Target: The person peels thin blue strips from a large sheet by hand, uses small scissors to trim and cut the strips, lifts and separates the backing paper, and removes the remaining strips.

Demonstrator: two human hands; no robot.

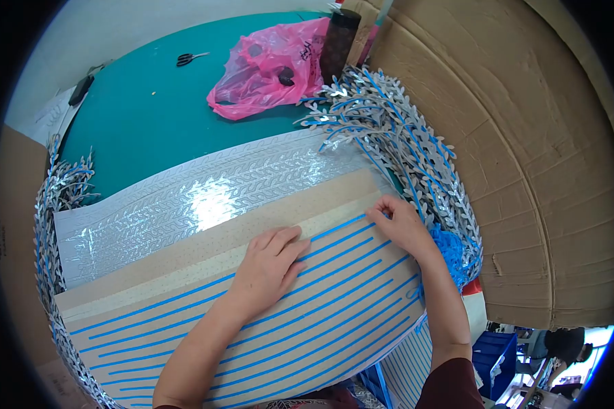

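Observation:
A beige sheet [348, 300] lies across the table in front of me, with several blue strips [307, 290] in near-parallel rows on it. My left hand [269, 266] rests over the upper strips, fingers bent and a little apart, thumb away from them. At the right end of the topmost strip, my right hand [399, 221] has thumb and fingertips pinched together on the blue strip. Just above the beige sheet is a shiny silver sheet [136, 232] embossed with leafy sprigs. A tangle of blue strips [450, 255] sits beside my right forearm.
Silvery leaf-shaped cut sprigs [416, 146] are heaped at right, more sprigs [68, 180] at left. On the green tabletop [143, 123] lie scissors [192, 58] and a pink plastic bag [266, 68], near a dark bottle [340, 44]. Large cardboard [512, 136] rises at right; another person [559, 347] is beyond.

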